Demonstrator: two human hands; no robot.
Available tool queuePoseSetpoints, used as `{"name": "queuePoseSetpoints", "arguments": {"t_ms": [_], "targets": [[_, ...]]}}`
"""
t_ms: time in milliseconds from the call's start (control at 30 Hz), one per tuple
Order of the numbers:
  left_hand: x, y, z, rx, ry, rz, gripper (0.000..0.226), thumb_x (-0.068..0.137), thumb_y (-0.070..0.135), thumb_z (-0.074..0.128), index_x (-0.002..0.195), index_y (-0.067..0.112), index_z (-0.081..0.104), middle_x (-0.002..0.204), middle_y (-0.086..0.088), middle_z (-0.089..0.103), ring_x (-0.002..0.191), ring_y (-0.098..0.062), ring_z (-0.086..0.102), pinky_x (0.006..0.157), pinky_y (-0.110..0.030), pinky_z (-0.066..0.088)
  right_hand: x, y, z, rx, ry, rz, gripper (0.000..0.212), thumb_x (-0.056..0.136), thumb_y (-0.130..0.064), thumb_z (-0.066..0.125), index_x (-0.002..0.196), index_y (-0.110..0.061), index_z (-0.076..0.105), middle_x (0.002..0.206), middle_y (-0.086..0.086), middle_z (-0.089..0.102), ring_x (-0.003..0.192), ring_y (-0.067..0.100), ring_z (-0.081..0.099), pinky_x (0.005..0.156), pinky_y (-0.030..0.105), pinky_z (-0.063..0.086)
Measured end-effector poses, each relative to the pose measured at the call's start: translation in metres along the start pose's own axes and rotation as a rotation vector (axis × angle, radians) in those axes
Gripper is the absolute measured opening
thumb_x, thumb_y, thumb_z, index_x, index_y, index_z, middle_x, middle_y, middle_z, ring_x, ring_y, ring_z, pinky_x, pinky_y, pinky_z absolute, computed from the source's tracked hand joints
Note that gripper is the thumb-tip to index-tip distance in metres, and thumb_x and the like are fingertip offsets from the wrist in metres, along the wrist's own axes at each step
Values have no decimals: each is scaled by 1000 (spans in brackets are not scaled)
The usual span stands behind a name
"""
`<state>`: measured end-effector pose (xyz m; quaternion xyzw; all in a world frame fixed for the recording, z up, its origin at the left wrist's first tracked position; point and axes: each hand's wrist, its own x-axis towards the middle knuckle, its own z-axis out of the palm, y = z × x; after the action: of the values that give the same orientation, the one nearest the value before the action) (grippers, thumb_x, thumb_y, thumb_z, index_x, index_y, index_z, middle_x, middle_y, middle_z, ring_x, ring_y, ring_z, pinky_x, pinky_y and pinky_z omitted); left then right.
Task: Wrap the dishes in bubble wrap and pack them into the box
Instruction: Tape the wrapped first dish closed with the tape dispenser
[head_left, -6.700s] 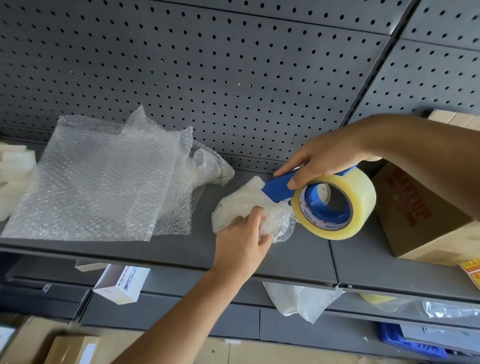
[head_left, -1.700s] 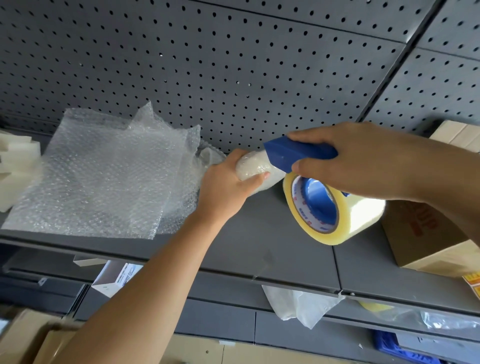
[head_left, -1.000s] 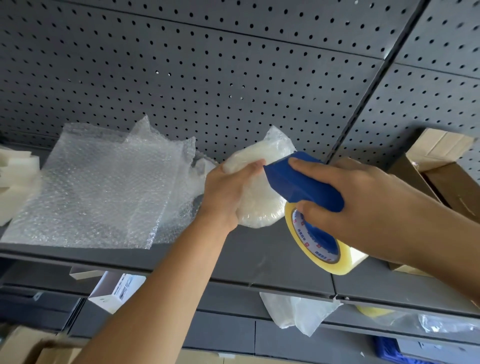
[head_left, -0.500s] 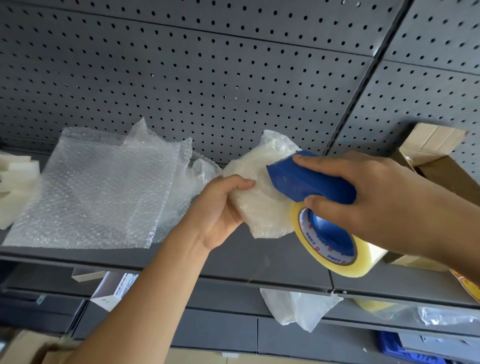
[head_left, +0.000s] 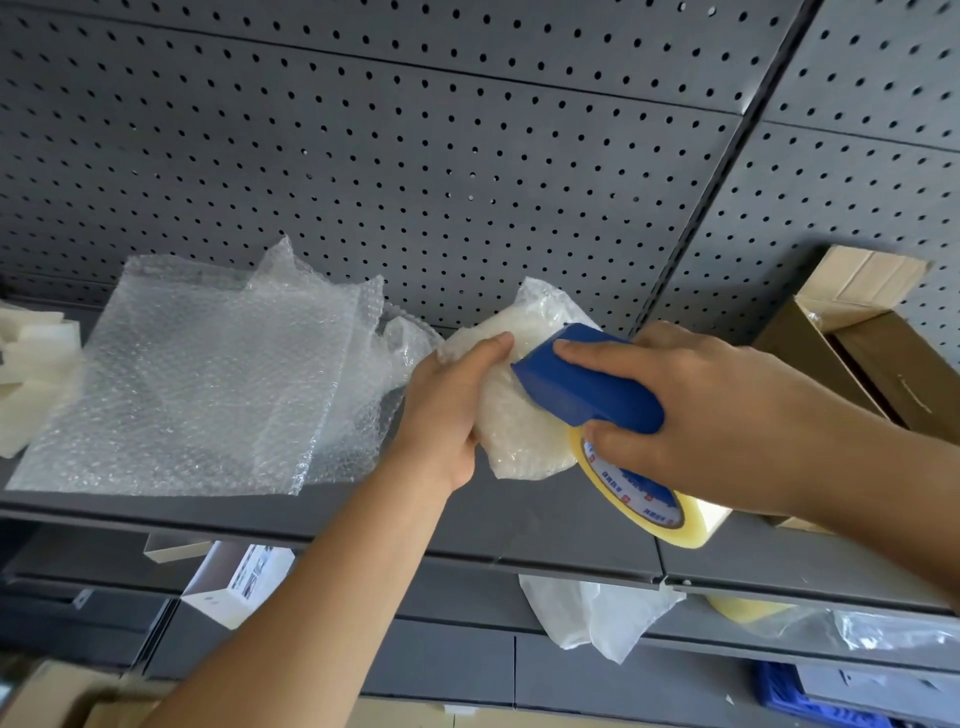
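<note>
While it's held up off the grey metal shelf (head_left: 519, 525), the white bubble-wrapped dish bundle (head_left: 519, 405) stands roughly on end, long axis running up toward the perforated pegboard (head_left: 467, 156), crumpled tip on top. One bundle, two hands: left hand (head_left: 447, 410) curls round its left edge, right hand (head_left: 701, 410) grips one blue-handled tape dispenser (head_left: 587, 389) with its clear yellowish roll (head_left: 691, 519), nose against the bundle's right side. Loose bubble wrap sheets (head_left: 208, 384) lie to the left — one open cardboard box (head_left: 857, 353) sits to the right.

No words can be read. Small red and blue print circles the white inner ring of the clear yellowish packing-tape roll (head_left: 639, 488), too blurred to read; dark print on the white cardboard carton (head_left: 239, 577), near left, is equally illegible.
</note>
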<state>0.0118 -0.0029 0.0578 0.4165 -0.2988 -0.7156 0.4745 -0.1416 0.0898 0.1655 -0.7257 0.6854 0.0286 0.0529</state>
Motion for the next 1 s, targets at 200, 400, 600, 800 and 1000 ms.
{"name": "queuePoseSetpoints", "arguments": {"t_ms": [200, 400, 600, 800, 1000], "targets": [[3, -5, 1, 38, 32, 3, 30, 90, 28, 76, 115, 12, 71, 102, -7, 79, 91, -21, 77, 70, -32, 62, 6, 1, 8, 10, -11, 15, 63, 85, -62, 40, 145, -63, 21, 114, -13, 48, 95, 18, 60, 86, 32, 49], [13, -18, -3, 94, 82, 93, 32, 85, 21, 82, 112, 11, 69, 107, -11, 77, 94, -26, 76, 76, -37, 63, 13, 1, 2, 106, -114, 21, 54, 85, -56, 46, 138, -61, 37, 104, -13, 55, 91, 11, 59, 87, 34, 52], [21, -26, -4, 368, 135, 359, 28, 84, 27, 83, 101, 20, 63, 91, 6, 68, 80, -6, 63, 77, -24, 50, 30, -2, -26, 152, -291, 24, 44, 76, -65, 47, 117, -58, 58, 71, -14, 71, 53, -4, 61, 63, 27, 54], [22, -23, -2, 560, 122, 546, 25, 87, 28, 80, 99, 21, 59, 84, 17, 58, 74, 13, 54, 68, -7, 39, 57, -6, -38, 25, -335, -1, 40, 79, -55, 54, 111, -35, 70, 69, -3, 68, 52, 9, 51, 60, 26, 46], [25, -18, -2, 688, 127, 624, 27, 86, 30, 79, 101, 22, 59, 83, 15, 61, 75, 8, 54, 66, -9, 41, 80, -18, -50, -42, -521, 94, 44, 92, -39, 59, 128, -16, 68, 64, 5, 58, 58, 21, 50, 63, 26, 41]]}}
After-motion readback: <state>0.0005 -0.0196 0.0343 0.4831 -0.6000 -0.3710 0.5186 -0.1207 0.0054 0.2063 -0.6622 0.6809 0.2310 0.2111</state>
